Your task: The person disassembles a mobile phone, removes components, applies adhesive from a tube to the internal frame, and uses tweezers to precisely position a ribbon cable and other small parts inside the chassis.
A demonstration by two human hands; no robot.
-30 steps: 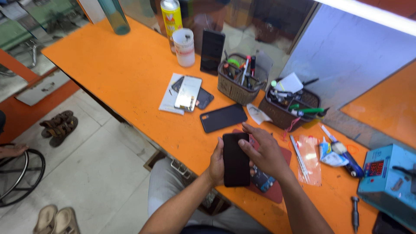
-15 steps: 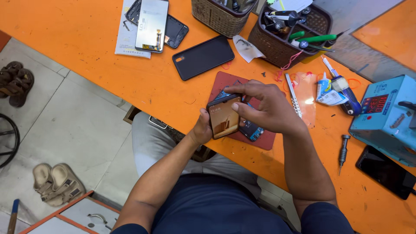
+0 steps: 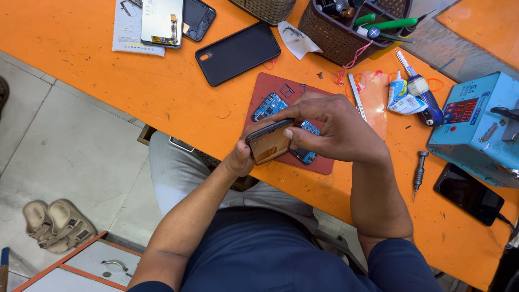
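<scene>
Both my hands hold a dark smartphone [image 3: 268, 143] tilted on edge above the near rim of the orange table [image 3: 135, 92]. My left hand [image 3: 241, 157] cups its lower end from below. My right hand [image 3: 330, 127] wraps over its top edge, thumb pressed on the glossy brown-reflecting face. Under the phone lies a dark red work mat [image 3: 281, 89] with a blue circuit board [image 3: 268, 106] on it.
A black phone back cover [image 3: 237, 53] lies beyond the mat, a detached screen [image 3: 161, 21] on paper to its left. Brown tool baskets [image 3: 338, 35], glue tubes [image 3: 408, 94], a blue heating station [image 3: 478, 127], a screwdriver [image 3: 419, 172] and another black phone [image 3: 469, 193] sit at right. Sandals [image 3: 51, 224] lie on the floor.
The view has dropped from the far table to straight down over my lap. The phone was turned from flat-facing to tilted on edge, both hands still on it.
</scene>
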